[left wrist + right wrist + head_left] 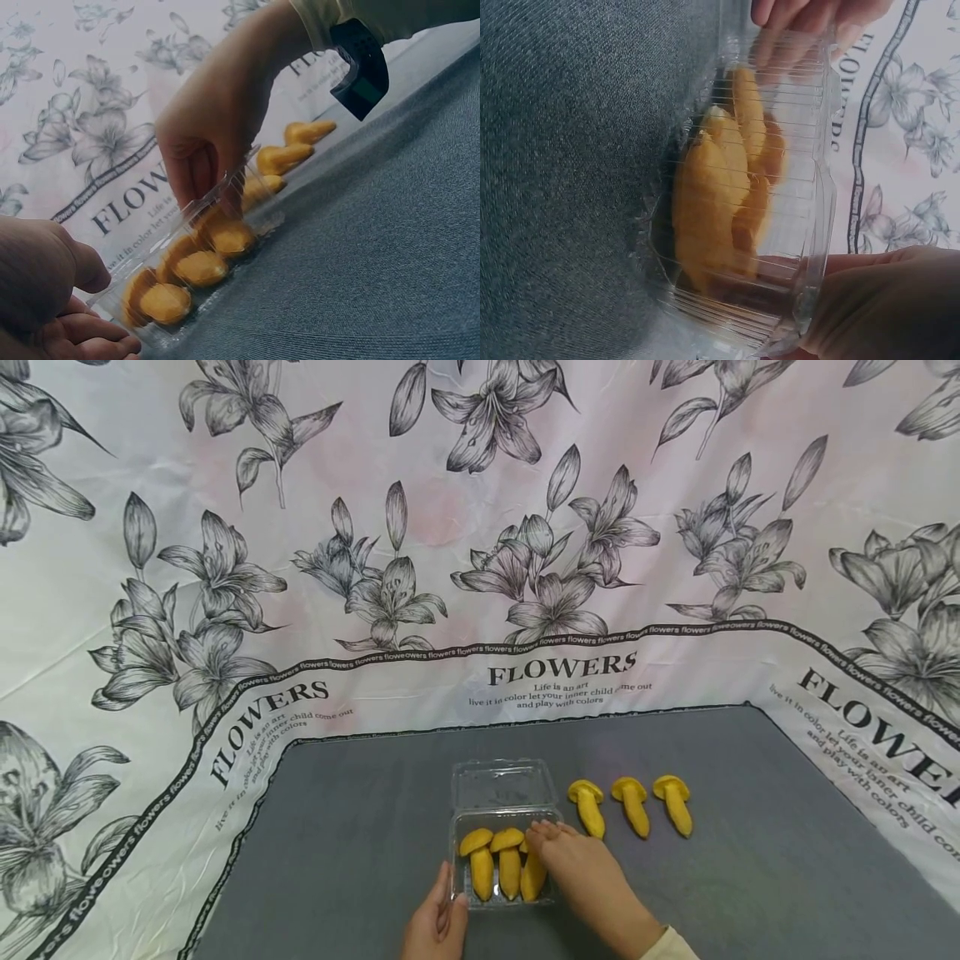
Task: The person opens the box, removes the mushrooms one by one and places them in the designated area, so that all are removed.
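A clear plastic clamshell box stands with its lid folded back. Inside lie three yellow toy-like mushrooms in a row: a left mushroom, a middle mushroom and a right mushroom, caps toward the lid. My left hand grips the box's left end, its edge between thumb and fingers in the left wrist view. From above, my right hand reaches over the box's right wall and holds the right mushroom near its cap, which the fingers partly hide.
Right of the box, three more yellow mushrooms lie in a row: a near one, a middle one and a far one. Grey cloth covers the table. A flower-printed curtain borders it. A dark wristband circles the right wrist.
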The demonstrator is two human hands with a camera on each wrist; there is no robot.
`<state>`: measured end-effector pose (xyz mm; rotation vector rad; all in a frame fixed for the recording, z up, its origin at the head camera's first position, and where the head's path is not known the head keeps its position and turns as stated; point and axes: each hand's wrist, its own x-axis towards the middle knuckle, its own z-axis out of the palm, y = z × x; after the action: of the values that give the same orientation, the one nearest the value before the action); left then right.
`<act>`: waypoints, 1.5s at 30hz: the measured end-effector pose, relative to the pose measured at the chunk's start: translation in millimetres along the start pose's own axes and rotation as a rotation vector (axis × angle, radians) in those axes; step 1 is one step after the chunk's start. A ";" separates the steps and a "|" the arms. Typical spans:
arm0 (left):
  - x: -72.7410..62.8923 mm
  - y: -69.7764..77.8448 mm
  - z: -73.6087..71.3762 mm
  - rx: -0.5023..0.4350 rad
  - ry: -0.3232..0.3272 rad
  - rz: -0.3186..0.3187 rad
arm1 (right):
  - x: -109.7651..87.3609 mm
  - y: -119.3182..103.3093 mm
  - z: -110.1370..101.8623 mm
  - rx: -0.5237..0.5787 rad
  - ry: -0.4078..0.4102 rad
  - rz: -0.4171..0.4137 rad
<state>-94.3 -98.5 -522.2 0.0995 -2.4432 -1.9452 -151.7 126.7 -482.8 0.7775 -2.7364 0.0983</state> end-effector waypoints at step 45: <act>0.4 0.2 1.5 0.017 0.011 -0.024 | -6.9 26.4 3.6 0.194 0.230 -0.087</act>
<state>-94.8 -97.0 -522.4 0.1408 -2.4638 -1.9279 -160.9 152.2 -488.0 0.8762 -2.4967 0.4130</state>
